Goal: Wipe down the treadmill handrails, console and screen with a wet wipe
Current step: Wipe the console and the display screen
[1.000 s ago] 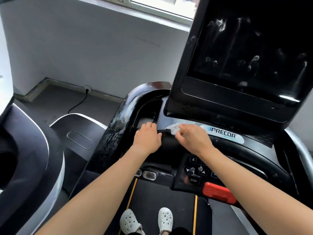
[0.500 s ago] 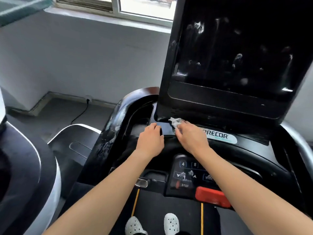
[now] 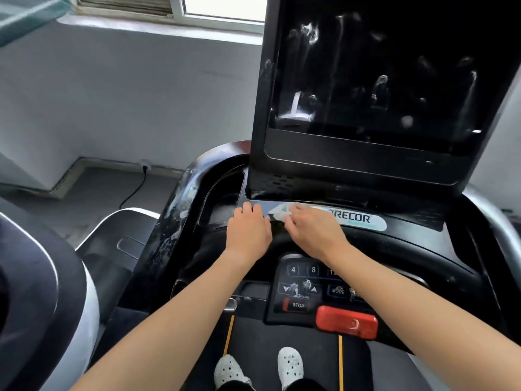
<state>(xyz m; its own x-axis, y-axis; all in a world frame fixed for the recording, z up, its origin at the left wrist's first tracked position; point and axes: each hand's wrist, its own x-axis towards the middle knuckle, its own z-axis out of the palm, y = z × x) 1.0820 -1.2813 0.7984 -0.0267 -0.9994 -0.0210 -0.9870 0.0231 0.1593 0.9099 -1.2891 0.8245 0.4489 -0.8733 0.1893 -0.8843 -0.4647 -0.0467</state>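
Grey wall [image 3: 127, 94] and a window [image 3: 214, 7] stand beyond both hands, and a black cord [image 3: 135, 187] runs from a plug low on that wall down onto the floor. Directly ahead of the hands rises the treadmill's dark screen [image 3: 380, 74], tilted back and marked with pale smears and streaks. The hands lie close together on the black console [image 3: 408, 244] just below the screen's base, nearly touching each other.

The left hand [image 3: 249, 232] rests palm down on the console's edge with its fingers loosely bent, gripping nothing. Just beyond and to the left of it is a recessed tray [image 3: 222, 198]. The right hand [image 3: 313, 231] has its fingers bent over a crumpled white wet wipe [image 3: 279, 213] and holds it down against the console. The wipe sticks out past the fingertips, between the two hands. Right of that hand is a pale logo plate [image 3: 358, 220], its left end covered by the hand.

Nearer the person than the hands, under the right forearm, is a keypad [image 3: 304, 289] with a red stop bar [image 3: 346, 321] below it. Two white shoes [image 3: 290, 365] stand on the belt [image 3: 282, 334].
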